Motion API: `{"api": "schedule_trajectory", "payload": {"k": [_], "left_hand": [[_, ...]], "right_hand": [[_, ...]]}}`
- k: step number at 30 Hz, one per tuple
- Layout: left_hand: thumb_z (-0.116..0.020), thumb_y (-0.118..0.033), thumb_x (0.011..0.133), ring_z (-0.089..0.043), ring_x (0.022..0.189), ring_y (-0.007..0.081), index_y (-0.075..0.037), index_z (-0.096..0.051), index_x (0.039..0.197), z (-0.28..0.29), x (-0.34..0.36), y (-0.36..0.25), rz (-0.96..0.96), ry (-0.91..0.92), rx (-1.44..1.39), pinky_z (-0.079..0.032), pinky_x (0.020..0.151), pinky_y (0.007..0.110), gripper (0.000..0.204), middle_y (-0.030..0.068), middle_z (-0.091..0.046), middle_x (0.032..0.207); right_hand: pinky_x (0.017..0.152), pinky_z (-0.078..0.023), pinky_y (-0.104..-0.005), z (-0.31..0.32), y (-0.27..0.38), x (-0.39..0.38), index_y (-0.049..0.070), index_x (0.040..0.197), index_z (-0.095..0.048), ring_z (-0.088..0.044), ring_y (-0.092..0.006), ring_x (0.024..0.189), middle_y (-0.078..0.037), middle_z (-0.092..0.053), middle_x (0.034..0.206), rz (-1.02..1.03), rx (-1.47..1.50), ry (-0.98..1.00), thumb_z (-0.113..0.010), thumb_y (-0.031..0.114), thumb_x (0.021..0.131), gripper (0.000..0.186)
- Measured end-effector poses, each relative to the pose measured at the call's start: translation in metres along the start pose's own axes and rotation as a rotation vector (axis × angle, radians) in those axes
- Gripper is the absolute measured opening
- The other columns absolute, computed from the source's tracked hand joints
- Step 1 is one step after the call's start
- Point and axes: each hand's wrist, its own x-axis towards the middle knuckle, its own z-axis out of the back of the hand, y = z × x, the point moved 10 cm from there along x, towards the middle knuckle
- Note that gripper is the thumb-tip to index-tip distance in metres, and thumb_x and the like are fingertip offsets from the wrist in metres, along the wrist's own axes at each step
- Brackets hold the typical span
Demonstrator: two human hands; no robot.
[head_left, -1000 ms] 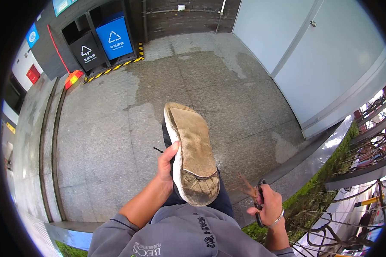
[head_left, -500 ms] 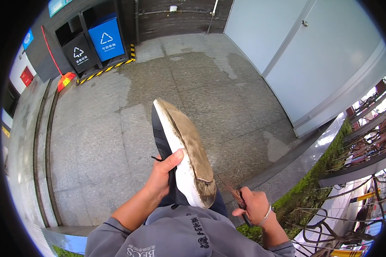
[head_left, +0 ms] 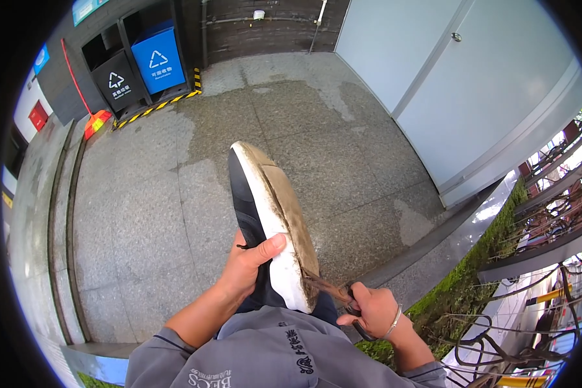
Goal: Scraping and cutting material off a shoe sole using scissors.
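In front of my body, a black shoe with a white midsole (head_left: 257, 194) is held toe-up, its worn brown outsole (head_left: 290, 207) turned to the right. My left hand (head_left: 249, 262) grips it round the middle, thumb pressed on the white side and the other fingers mostly hidden behind. My right hand (head_left: 374, 313), with a bracelet at the wrist, is closed round the dark handles of rusty scissors (head_left: 333, 291). Their blade tips meet the dirty heel end of the outsole; whether they are in a gap or only touching it I cannot tell.
A black bin (head_left: 118, 81) and a blue bin (head_left: 160, 61) stand at the far left beside a red broom (head_left: 97, 123). Grey stone tiles (head_left: 129, 226) cover the floor. At the right are a white door (head_left: 485, 90), a mossy ledge (head_left: 459, 284) and bare branches (head_left: 498, 336).
My right hand has moved left, bringing the scissors from beside the shoe onto its heel. The shoe has tilted slightly, and my left thumb sits a little further right.
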Motion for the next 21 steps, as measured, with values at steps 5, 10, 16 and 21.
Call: {"api": "schedule_trajectory", "payload": {"k": [5, 10, 16, 21], "left_hand": [[-0.066, -0.023, 0.071, -0.046, 0.102, 0.0211, 0.000, -0.032, 0.121, 0.003, 0.001, 0.002, -0.005, 0.008, 0.005, -0.039, 0.086, 0.033, 0.065, 0.0131, -0.047, 0.112], [-0.065, -0.021, 0.072, -0.050, 0.097, 0.0213, 0.000, -0.033, 0.120, 0.002, 0.001, 0.002, -0.005, 0.014, -0.015, -0.041, 0.083, 0.033, 0.061, 0.0128, -0.049, 0.109], [-0.062, -0.018, 0.074, -0.053, 0.093, 0.0214, -0.002, -0.037, 0.117, -0.005, -0.001, 0.012, 0.049, 0.025, -0.170, -0.045, 0.080, 0.034, 0.053, 0.0124, -0.050, 0.107], [-0.061, -0.018, 0.075, -0.052, 0.095, 0.0214, -0.003, -0.035, 0.118, -0.001, -0.008, 0.019, 0.044, -0.032, -0.156, -0.043, 0.082, 0.034, 0.052, 0.0110, -0.051, 0.107]], "right_hand": [[0.045, -0.042, -0.0322, 0.012, -0.012, -0.004, 0.004, 0.077, -0.046, -0.052, -0.0252, 0.048, -0.004, -0.047, 0.053, -0.052, 0.056, -0.093, -0.058, 0.058, 0.062, 0.057], [0.045, -0.041, -0.0313, 0.023, -0.008, -0.004, 0.002, 0.079, -0.046, -0.052, -0.0241, 0.050, -0.004, -0.048, 0.057, -0.044, 0.028, -0.191, -0.062, 0.056, 0.060, 0.059], [0.048, -0.041, -0.0330, 0.025, 0.007, -0.001, -0.002, 0.079, -0.046, -0.051, -0.0271, 0.056, -0.010, -0.048, 0.065, 0.072, -0.137, -0.310, -0.059, 0.055, 0.063, 0.061], [0.051, -0.042, -0.0342, 0.028, 0.014, 0.002, -0.002, 0.078, -0.045, -0.050, -0.0293, 0.058, -0.014, -0.048, 0.067, 0.067, -0.282, -0.298, -0.055, 0.058, 0.065, 0.062]]}}
